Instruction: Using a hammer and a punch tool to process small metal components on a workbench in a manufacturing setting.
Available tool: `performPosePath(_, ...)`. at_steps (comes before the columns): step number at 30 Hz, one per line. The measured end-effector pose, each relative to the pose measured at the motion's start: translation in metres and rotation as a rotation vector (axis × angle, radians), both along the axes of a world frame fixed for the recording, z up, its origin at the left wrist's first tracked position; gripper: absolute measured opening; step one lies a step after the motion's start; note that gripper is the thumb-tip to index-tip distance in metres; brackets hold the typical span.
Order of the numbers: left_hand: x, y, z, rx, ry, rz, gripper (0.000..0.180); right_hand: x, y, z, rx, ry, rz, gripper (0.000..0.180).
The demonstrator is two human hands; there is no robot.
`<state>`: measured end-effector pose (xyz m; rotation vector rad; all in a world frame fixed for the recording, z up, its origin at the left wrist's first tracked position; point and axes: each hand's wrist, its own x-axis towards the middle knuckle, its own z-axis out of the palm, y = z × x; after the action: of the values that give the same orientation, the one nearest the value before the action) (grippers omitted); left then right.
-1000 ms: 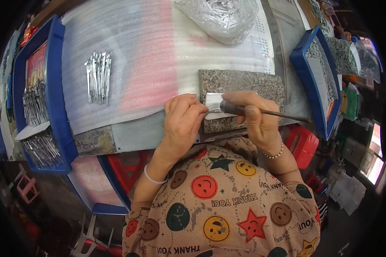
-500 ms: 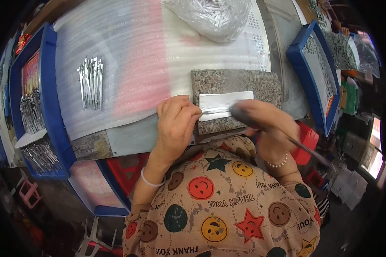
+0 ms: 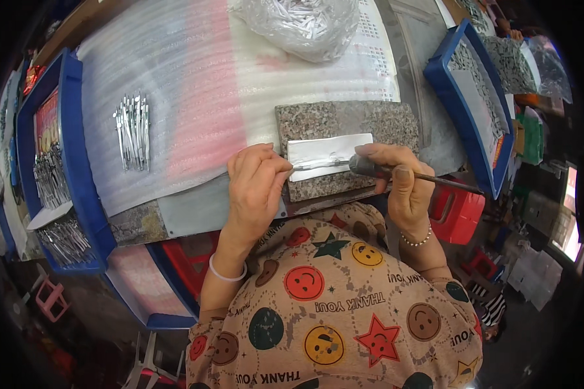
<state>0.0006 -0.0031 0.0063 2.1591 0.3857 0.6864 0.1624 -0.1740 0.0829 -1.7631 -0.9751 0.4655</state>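
With the left hand [image 3: 254, 191], pinching the left end of a slender metal piece [image 3: 315, 166] between thumb and fingers. With the right hand [image 3: 405, 185], grasping a hammer [image 3: 367, 166], fingers wrapped close behind its dark cylindrical head. For the hammer's thin handle: pointing out to the right, past the palm. For the metal piece: lying lengthwise on a white pad [image 3: 328, 146], with its right end at the hammer head. Cannot tell whether in contact there.

Beneath the white pad: a speckled stone slab [image 3: 392, 120], set at the near edge of the table [image 3: 191, 207]. To the left of the slab, spread over the table: a translucent foam sheet [image 3: 182, 110]. On the foam sheet, well apart from both hands: a bundle of slim metal pieces [image 3: 132, 133], laid roughly parallel. Beyond the slab: a clear plastic bag [image 3: 315, 52], filled with small white pieces. At far left: a blue tray [image 3: 78, 175], loaded with more slim metal pieces. To the right of the slab: a second blue tray [image 3: 461, 123], tilted in view.
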Motion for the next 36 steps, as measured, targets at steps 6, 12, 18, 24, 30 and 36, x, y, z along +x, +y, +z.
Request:
performPosePath(6,0.001,0.001,-0.003,0.014,-0.024,-0.003,0.017,-0.003,0.002,0.011,0.223,-0.167,0.096,0.034)
performPosePath(12,-0.001,0.000,0.001,0.036,-0.018,0.010,0.015,0.001,0.018,-0.006,-0.146,-0.198,0.143,0.020)
performPosePath(18,0.001,-0.002,0.001,0.050,-0.016,0.020,0.011,-0.024,-0.019,-0.008,0.066,0.268,-0.053,0.025)
performPosePath(24,-0.011,-0.008,0.012,0.101,-0.083,0.118,0.015,-0.035,-0.026,-0.021,-0.014,0.851,-0.168,0.018)
performPosePath(30,-0.029,-0.017,0.043,-0.021,-0.140,0.152,0.006,-0.036,0.004,-0.012,0.062,1.381,-0.106,0.037)
performPosePath(36,-0.046,-0.020,0.047,-0.024,-0.164,0.209,0.015,-0.042,0.026,-0.016,0.148,1.534,0.023,0.032)
